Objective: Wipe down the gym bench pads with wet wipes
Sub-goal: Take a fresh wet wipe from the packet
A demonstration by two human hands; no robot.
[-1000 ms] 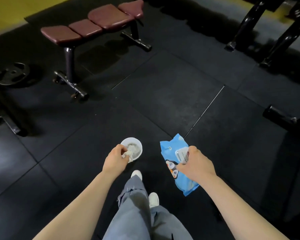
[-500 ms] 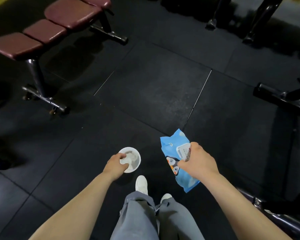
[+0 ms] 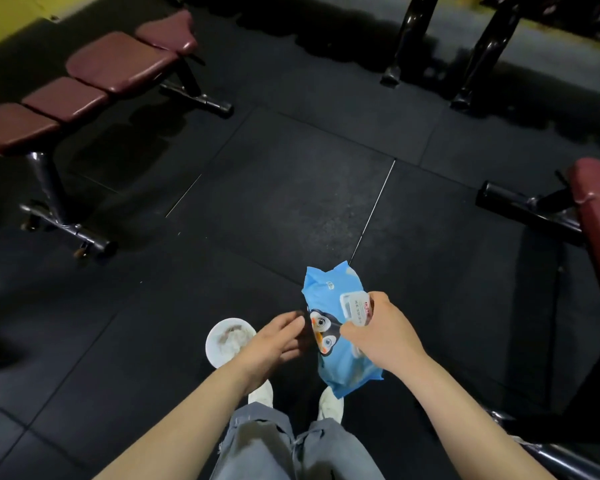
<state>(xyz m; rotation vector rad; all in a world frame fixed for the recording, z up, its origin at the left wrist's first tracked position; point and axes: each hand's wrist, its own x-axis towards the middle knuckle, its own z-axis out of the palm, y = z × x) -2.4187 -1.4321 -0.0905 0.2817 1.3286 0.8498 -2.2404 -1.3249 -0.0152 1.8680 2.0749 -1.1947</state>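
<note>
While my right grip [image 3: 378, 336] pinches the soft, light wet-wipe pack [image 3: 336, 337] at its stiff lid, my left grip [image 3: 278, 341], beside the pack, hangs open and empty.

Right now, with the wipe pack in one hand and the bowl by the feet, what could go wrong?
1. The right hand grips the wipe pack by its flap end; it may slip as the open left hand pulls a wipe.
2. The white bowl of used wipes sits by the shoes; a step could tip it.
</note>
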